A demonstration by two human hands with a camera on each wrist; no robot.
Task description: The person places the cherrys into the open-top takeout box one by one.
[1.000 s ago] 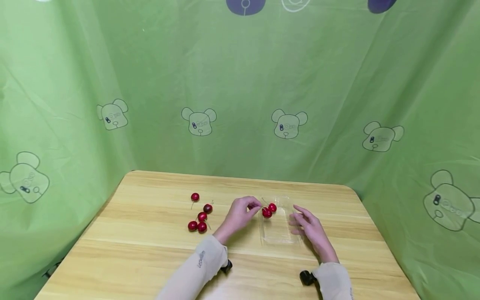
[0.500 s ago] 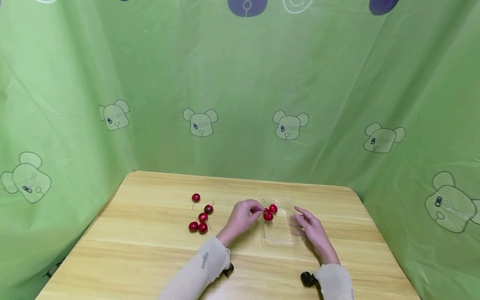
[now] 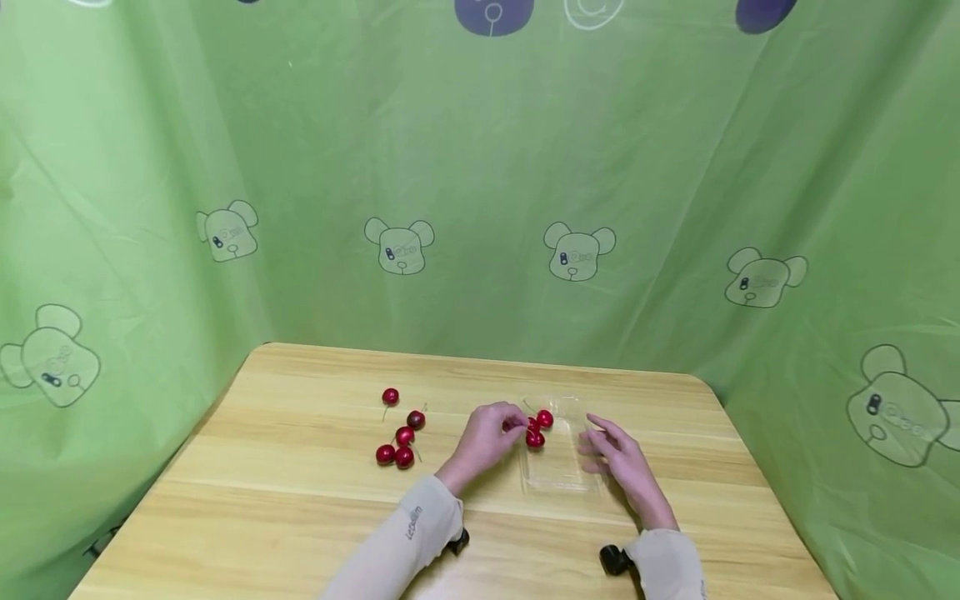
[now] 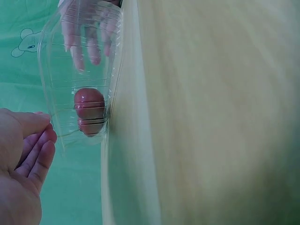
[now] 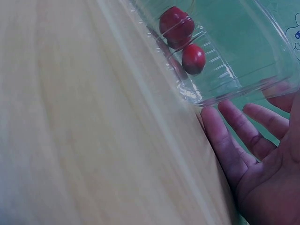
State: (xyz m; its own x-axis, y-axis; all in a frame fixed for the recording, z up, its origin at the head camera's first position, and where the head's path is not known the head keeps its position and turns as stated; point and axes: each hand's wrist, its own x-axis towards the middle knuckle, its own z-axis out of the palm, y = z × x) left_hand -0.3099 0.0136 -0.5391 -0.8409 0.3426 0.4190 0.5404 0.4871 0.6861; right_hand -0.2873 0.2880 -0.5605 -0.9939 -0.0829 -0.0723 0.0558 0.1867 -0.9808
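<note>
A clear plastic box [image 3: 561,467] stands on the table between the hands. My left hand [image 3: 489,435] is at its left rim, thumb and fingertips together, pinching the stem of a cherry [image 3: 535,440]. That cherry is low inside the box; whether it touches the floor I cannot tell. Another red cherry [image 3: 545,418] lies behind it, and a third shows partly beside the left fingertips. In the right wrist view, cherries [image 5: 193,59] appear through the clear wall. My right hand [image 3: 626,465] rests its extended fingers along the right side of the box.
Several loose cherries [image 3: 405,435] with stems lie on the left of the wooden table [image 3: 300,517]. A green curtain [image 3: 480,317] printed with bear heads hangs behind the table and along both sides. Each wrist carries a small black camera [image 3: 615,560].
My left hand has moved slightly nearer and to the right, and the pinched cherry has come nearer inside the box, uncovering another behind it. The right hand stays in place.
</note>
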